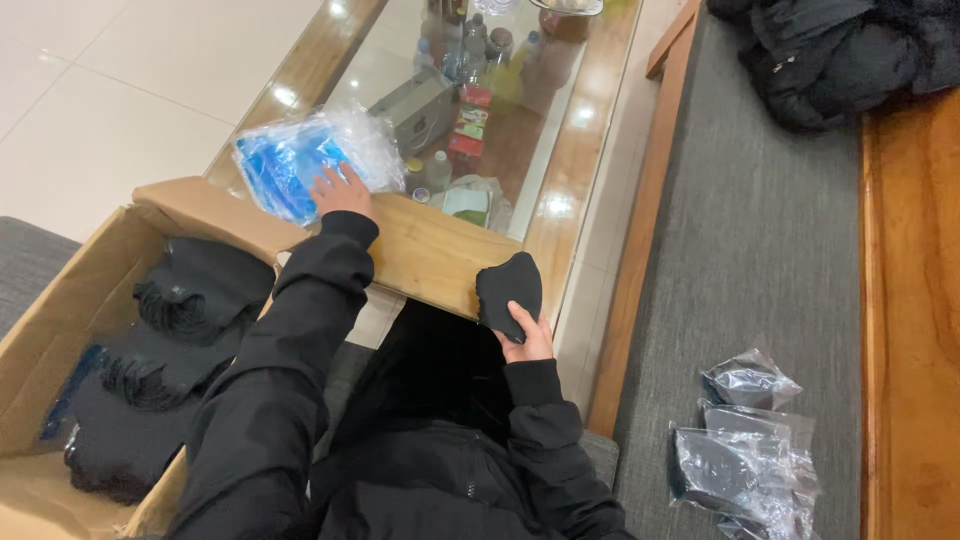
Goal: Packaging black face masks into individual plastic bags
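My right hand (pixel 525 340) is gripping a black mask (pixel 509 290) at the centre of the frame, against the table edge (pixel 430 255); my left hand (pixel 342 192), open, is resting on the blue plastic pack (pixel 300 160) in the upper left; I am judging it best to pull one bag only, while keeping the mask flat.

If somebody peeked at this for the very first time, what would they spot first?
Probably the shiny blue plastic packet on the glass-topped table, with the left hand reaching onto it. Next, the black cloth piece that the right hand holds against the table's near edge. On the left sits an open cardboard box full of stacked black pieces, and bagged ones lie on the grey cushion at right.
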